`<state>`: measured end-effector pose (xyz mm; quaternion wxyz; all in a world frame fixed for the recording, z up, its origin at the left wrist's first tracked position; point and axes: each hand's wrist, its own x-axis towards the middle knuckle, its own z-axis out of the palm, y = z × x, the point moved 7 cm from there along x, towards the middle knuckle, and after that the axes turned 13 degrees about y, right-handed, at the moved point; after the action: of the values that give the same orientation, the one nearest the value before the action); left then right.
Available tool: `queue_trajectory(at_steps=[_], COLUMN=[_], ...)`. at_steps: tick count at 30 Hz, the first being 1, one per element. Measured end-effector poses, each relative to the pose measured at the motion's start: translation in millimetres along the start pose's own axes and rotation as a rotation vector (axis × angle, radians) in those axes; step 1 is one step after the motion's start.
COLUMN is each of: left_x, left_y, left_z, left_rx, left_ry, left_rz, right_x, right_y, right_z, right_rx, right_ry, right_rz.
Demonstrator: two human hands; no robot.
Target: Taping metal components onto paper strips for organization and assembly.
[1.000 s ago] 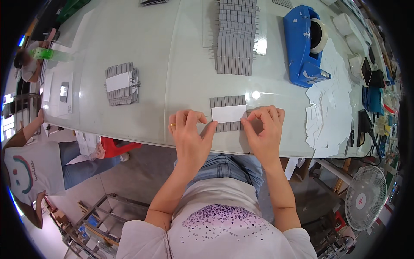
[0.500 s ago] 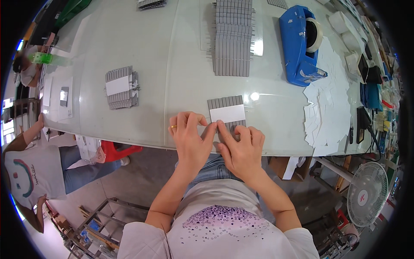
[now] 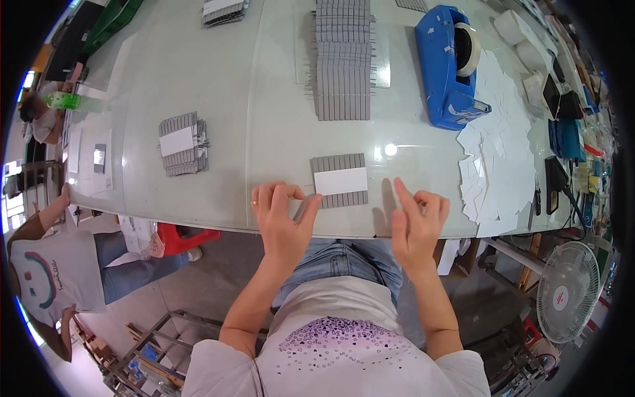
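While the left hand [image 3: 283,213] sets its thumb, parted from the forefinger, at the left edge of a grey, ribbed, rectangular panel [image 3: 339,163], the right hand [image 3: 419,226] stands apart, forefinger extended, thumb spread. The panel lies flat on the glossy, pale tabletop [image 3: 198,79], a smooth white strip [image 3: 340,180] across its middle. Thumb pressure cannot be determined. Beyond, a long, grey, slatted stack [image 3: 344,83] is cut off above.

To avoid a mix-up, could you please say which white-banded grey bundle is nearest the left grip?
The bundle at the middle front of the table: its lower-left corner sits beside the left grip, while the others lie farther left.
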<state>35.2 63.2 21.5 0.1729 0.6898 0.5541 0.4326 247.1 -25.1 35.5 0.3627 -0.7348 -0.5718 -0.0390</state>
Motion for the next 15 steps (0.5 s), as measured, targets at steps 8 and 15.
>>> queue_trajectory(at_steps=[8,15], left_x=[-11.9,-54.5], left_y=[40.0,23.1], left_z=[23.8,-5.7], left_rx=[0.228,0.204], left_ry=[-0.22,-0.195], left_rz=[0.502,0.944], right_x=[0.4,-0.5], right_y=[20.6,16.8], right_z=[-0.4,-3.6], right_rx=[0.096,0.047], right_ry=[0.085,0.069], right_rz=[0.089,0.05])
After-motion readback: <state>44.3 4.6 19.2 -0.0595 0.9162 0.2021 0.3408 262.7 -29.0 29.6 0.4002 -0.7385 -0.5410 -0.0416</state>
